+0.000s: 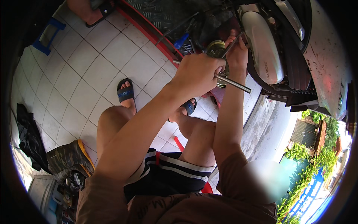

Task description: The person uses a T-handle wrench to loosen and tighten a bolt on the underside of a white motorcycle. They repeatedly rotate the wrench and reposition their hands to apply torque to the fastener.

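Note:
My left hand point(198, 72) is closed around the crossbar of a metal T-handle wrench point(236, 86). The bar sticks out on both sides of the fist. From the fist, the thin shaft slants up and right toward the silver oval cover point(262, 46) on a motorbike's side. My right hand point(237, 54) is by the far end of the shaft, its fingers closed about it beside the cover. Whatever the wrench tip meets is hidden by the fingers and shadow. A round tin point(216, 47) lies behind my hands, partly covered by them.
A blue-handled screwdriver point(181, 41) lies on the dark platform, which has a red edge point(147, 31). The motorbike's dirty body panel point(328, 56) rises at right. Another person's sandalled foot point(97, 15) and a blue stool point(47, 36) are far left. A camouflage boot point(71, 158) stands lower left.

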{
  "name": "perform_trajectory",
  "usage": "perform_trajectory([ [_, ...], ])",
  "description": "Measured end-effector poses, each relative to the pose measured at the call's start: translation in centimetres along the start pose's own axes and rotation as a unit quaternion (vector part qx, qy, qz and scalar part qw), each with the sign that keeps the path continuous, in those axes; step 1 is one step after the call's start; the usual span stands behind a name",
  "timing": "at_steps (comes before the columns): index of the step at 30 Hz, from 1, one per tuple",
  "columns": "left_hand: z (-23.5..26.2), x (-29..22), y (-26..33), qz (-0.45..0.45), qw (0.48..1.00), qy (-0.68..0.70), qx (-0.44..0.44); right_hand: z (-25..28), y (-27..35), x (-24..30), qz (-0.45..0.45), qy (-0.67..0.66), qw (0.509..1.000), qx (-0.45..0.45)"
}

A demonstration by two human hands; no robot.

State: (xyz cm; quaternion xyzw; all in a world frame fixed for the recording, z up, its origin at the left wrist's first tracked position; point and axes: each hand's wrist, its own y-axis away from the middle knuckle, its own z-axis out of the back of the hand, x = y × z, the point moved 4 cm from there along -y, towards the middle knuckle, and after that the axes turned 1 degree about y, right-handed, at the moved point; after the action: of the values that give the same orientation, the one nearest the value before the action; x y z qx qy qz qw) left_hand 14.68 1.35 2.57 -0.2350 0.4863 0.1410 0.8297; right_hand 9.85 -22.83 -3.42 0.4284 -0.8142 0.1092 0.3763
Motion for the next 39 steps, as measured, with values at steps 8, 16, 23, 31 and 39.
perform_trajectory([
  [8, -2.9, -0.7, 0.4, 0.006, 0.997, 0.010, 0.081, -3.7, 1.6, -1.7, -0.100, -0.285, 0.948, 0.100],
  [16, -3.1, -1.3, 0.2, 0.038, 0.993, 0.037, 0.105, -5.4, 4.4, -3.2, -0.090, -0.350, 0.930, 0.072],
  [23, -5.7, 0.3, 0.0, 0.117, 0.832, 0.541, -0.021, -7.0, 4.1, -2.9, -0.070, -0.310, 0.948, 0.011],
  [31, -3.5, 1.9, 0.2, 0.212, 0.594, 0.775, -0.018, -8.9, 8.2, -5.7, -0.131, 0.021, 0.990, -0.039],
  [39, -2.6, 0.8, -0.6, 0.171, 0.883, 0.409, -0.155, -7.9, 16.7, -7.5, -0.149, -0.019, 0.988, -0.026],
])
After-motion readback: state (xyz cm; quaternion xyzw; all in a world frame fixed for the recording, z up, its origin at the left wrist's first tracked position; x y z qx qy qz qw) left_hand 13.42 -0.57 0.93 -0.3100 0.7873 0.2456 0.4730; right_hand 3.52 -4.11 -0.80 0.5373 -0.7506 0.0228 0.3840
